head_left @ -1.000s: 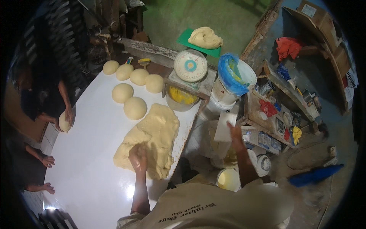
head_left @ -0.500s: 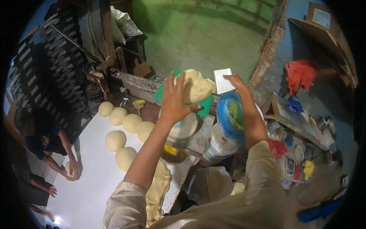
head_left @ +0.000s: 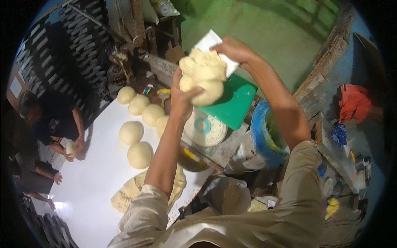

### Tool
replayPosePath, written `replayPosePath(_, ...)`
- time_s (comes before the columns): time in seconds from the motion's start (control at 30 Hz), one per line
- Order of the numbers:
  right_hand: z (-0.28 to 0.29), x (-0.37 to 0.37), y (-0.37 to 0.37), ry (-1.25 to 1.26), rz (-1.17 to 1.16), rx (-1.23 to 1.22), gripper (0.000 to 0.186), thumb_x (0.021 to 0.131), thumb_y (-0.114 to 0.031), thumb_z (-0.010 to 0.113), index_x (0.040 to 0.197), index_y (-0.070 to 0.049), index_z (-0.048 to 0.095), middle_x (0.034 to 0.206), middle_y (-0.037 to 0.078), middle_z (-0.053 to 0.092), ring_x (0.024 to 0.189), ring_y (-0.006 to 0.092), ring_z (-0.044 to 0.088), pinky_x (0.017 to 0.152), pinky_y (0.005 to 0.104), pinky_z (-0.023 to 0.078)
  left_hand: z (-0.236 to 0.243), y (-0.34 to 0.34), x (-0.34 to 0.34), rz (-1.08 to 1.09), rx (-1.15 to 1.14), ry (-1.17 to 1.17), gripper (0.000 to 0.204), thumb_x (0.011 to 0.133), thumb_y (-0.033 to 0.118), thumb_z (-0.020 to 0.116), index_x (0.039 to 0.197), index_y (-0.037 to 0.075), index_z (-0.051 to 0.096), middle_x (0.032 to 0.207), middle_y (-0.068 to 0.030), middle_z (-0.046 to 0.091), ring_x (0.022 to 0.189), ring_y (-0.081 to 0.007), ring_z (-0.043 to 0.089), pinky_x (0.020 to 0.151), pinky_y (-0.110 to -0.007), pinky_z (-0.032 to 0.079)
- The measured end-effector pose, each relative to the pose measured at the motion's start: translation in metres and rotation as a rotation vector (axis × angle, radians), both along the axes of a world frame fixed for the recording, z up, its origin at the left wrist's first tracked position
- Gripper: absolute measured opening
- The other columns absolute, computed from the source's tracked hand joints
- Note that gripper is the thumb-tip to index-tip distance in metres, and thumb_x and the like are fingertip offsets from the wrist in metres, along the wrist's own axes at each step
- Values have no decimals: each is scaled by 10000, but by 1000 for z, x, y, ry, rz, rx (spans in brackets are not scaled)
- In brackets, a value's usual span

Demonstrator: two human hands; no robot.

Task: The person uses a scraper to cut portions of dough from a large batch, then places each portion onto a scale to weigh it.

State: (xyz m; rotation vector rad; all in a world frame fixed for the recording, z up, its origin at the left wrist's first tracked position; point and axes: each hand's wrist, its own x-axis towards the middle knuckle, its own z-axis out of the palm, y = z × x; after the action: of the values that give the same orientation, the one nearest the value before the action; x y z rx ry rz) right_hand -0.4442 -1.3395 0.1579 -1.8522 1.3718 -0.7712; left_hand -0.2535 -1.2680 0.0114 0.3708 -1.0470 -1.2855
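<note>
A lump of pale yellow dough (head_left: 202, 84) is held above the green scale pan (head_left: 237, 103). My left hand (head_left: 184, 95) grips its left side, thumb across the front and the other fingers mostly behind it. My right hand (head_left: 233, 50) is closed on a flat white dough scraper (head_left: 210, 40), which lies against the dough's upper right side. Below the pan is the round dial of the scale (head_left: 203, 127). Smooth dough balls (head_left: 131, 133) sit on the white table (head_left: 95, 182), and a large rough dough mass (head_left: 128, 192) lies partly behind my left forearm.
At the table's left side another person (head_left: 53, 120) handles a small piece of dough (head_left: 71, 149); someone else's hand (head_left: 57, 178) shows below. A blue-rimmed bucket (head_left: 261, 136) stands right of the scale. Cluttered shelving (head_left: 337, 153) lines the right. A brush (head_left: 164, 91) lies behind the balls.
My left hand has lifted the dough off the green pan. My right hand has brought the scraper leftward against the dough. The view has shifted, and more of the rough dough mass shows.
</note>
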Motion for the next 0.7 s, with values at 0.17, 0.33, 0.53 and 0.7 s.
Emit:
replayPosePath(0.17,13,103,18,-615,150,-99,356,954,-221,695,1155,73,688,1034,158,743,867,241,727,770,356,574,-5,-7,43,10,106,632,591,1028,396,563,1508,85,415,1472,-130,522,1328,-327,550,1101,-532,494)
replayPosePath(0.33,40,132,65,-1095,243,-311,269,968,-192,682,1130,22,680,1010,128,723,910,240,713,815,379,584,30,47,184,267,-91,652,686,966,614,568,1472,157,488,1468,-55,546,1335,-297,540,1102,-500,480)
replayPosePath(0.53,14,27,229,-1039,-7,-343,353,977,-206,682,1221,45,640,1110,164,719,984,278,714,851,419,587,0,174,379,741,51,445,608,991,515,496,1450,117,518,1480,-137,536,1380,-383,488,1165,-593,367)
replayPosePath(0.7,-146,50,296,-843,-608,-15,545,968,-283,705,1385,39,565,1232,157,661,1104,267,652,939,415,534,-99,248,633,1043,269,334,591,999,437,561,1432,39,501,1347,-186,578,1264,-372,555,1095,-529,441)
